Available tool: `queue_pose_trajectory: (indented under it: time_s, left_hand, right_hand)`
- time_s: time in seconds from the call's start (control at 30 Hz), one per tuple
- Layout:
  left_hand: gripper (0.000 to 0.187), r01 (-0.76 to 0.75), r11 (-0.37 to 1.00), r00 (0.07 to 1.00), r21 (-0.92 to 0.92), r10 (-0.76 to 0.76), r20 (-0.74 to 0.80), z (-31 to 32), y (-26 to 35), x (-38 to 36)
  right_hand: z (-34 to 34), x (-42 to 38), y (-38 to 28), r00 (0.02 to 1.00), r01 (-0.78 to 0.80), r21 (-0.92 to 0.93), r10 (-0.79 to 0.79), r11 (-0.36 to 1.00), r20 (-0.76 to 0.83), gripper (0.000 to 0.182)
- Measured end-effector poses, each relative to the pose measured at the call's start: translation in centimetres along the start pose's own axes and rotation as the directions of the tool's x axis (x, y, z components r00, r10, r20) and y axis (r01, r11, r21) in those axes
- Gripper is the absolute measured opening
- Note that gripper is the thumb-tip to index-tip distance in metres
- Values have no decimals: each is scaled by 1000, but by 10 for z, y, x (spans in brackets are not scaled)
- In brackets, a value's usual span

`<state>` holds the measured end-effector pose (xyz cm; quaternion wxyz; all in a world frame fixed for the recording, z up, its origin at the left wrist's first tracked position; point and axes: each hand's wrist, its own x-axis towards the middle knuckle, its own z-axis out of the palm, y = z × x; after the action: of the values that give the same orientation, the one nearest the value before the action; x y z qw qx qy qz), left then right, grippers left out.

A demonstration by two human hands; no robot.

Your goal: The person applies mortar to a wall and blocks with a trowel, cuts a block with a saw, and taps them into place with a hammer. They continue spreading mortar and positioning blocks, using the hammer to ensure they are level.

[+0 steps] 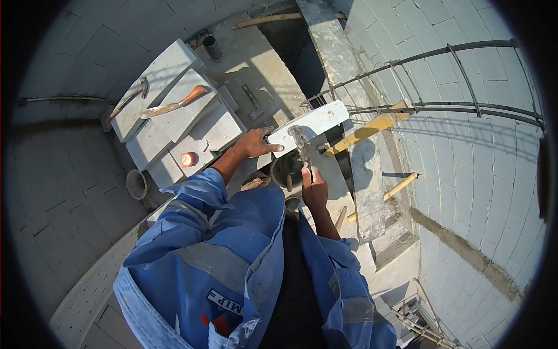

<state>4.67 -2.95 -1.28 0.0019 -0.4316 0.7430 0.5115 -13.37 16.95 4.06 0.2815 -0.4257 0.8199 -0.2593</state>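
A long white block [319,121] is held out in front of me, with my left hand [257,143] gripping its left end, thumb on the upper face. My right hand [314,189] is closed round the handle of a mortar-covered trowel [301,142], whose blade lies against the block's near side. Under the block and the trowel is a dark bucket [284,171], partly hidden, with a handle-like piece showing in it.
On the left, stacked pale blocks [157,145] carry a hammer [129,100], an orange-handled blade [177,103] and a red-capped item [188,159]. A yellow level [363,132] and a rebar frame [442,107] stand right. Dark openings flank the plank [334,46].
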Motion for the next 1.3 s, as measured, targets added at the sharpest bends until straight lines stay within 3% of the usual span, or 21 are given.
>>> queue_pose_trajectory:
  time_s: [0.07, 0.17, 0.23, 0.3, 0.37, 0.4, 0.43, 0.5, 0.57, 0.63, 0.67, 0.77, 0.83, 0.9, 0.93, 0.97, 1.0, 1.03, 1.13, 1.27, 1.3]
  left_hand:
    - [110, 25, 998, 998, 58, -28, 58, -3, -2, 10]
    - [113, -50, 989, 998, 142, 42, 56, -7, 22, 24]
    - [108, -77, 969, 997, 235, 68, 46, 3, 40, 40]
    - [98, -74, 981, 989, 180, 96, -117, 11, 65, 51]
    - [87, -86, 965, 989, 248, 114, -99, 23, 75, 65]
    - [85, -61, 955, 985, 291, 104, -134, 26, 79, 68]
    - [84, -34, 943, 980, 331, 96, -173, 28, 82, 70]
    - [78, -50, 931, 975, 363, 124, -184, 30, 81, 67]
    - [76, 22, 910, 981, 414, 61, -187, 30, 85, 68]
    - [75, 35, 891, 984, 452, 48, -170, 31, 86, 68]
    - [75, 45, 884, 979, 466, 52, -195, 31, 87, 68]
    - [74, 15, 866, 975, 499, 98, -200, 33, 88, 68]
    - [72, 44, 854, 972, 518, 83, -219, 32, 87, 67]
    - [72, -12, 832, 974, 555, 135, -180, 32, 84, 72]
    - [73, 2, 836, 971, 548, 130, -202, 31, 82, 73]
    - [75, 25, 842, 966, 539, 118, -229, 32, 79, 73]
    - [77, 25, 841, 967, 541, 117, -226, 33, 74, 75]
    - [77, 13, 830, 972, 557, 121, -204, 33, 73, 74]
    - [79, -1, 829, 970, 559, 136, -200, 30, 70, 76]
    - [79, -37, 826, 951, 562, 202, -235, 34, 65, 80]
    - [79, -35, 826, 951, 563, 201, -235, 34, 66, 77]
  right_hand:
    - [-3, -3, 5, 1000, -12, 83, 12, 996, -3, 35]
    - [-4, -7, 16, 996, -56, 187, 68, 981, -59, 42]
    - [-5, -9, 22, 940, -291, 450, 341, 844, -32, 47]
    - [-2, -5, 43, 909, -317, 505, 409, 803, -80, 51]
    - [-7, 3, 52, 869, -328, 737, 494, 590, -9, 52]
    - [-13, 9, 45, 835, -352, 840, 544, 413, 83, 52]
    - [-18, 16, 40, 823, -345, 850, 563, 397, 71, 52]
    - [-24, 36, 35, 652, -393, 916, 676, -85, 343, 46]
    - [-17, 53, 49, 661, -354, 920, 651, -167, 372, 46]
    - [-4, 72, 58, 682, -292, 886, 571, -361, 457, 43]
    - [2, 85, 60, 683, -264, 891, 581, -369, 443, 43]
    - [32, 117, 65, 578, -189, 844, 637, -502, 509, 40]
    - [61, 133, 76, 623, -122, 659, 460, -742, 633, 42]
    - [104, 149, 96, 611, -248, 691, 444, -679, 656, 40]
    - [133, 147, 119, 750, -242, 342, 49, -908, 660, 38]
    - [131, 136, 103, 757, -192, 326, 72, -926, 650, 38]
    - [110, 134, 72, 610, -181, 669, 452, -720, 651, 36]
    - [100, 135, 48, 432, -272, 877, 764, -396, 479, 34]
    - [189, 163, 100, 418, -313, 847, 739, -429, 529, 32]
    - [97, 122, 50, 432, -320, 853, 738, -412, 518, 29]
    - [95, 119, 44, 395, -256, 850, 752, -461, 527, 32]
